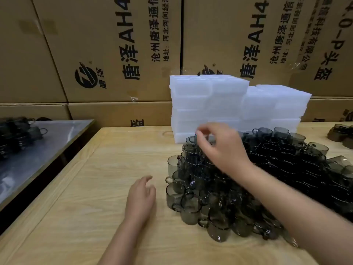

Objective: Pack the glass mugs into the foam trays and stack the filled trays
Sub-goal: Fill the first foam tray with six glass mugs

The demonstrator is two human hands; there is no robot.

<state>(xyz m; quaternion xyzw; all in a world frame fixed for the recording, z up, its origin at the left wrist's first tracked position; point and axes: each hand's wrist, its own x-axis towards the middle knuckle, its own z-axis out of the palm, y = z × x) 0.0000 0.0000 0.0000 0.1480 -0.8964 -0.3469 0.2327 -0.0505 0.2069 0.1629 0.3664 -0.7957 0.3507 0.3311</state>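
Observation:
A big heap of smoky grey glass mugs [267, 180] covers the right half of the wooden table [95, 188]. Behind it stand two stacks of white foam trays [219, 104], the left stack taller. My right hand [219, 148] reaches over the heap toward its far left top, fingers curled near a mug rim [191, 139] in front of the lowest trays; whether it grips anything is unclear. My left hand [141, 196] rests flat on the bare wood just left of the heap, fingers apart, holding nothing.
Large printed cardboard boxes [114, 50] form a wall behind the table. A metal-topped table [57, 142] to the left carries more dark mugs [17, 132]. Brownish glassware [342, 132] sits at the far right edge.

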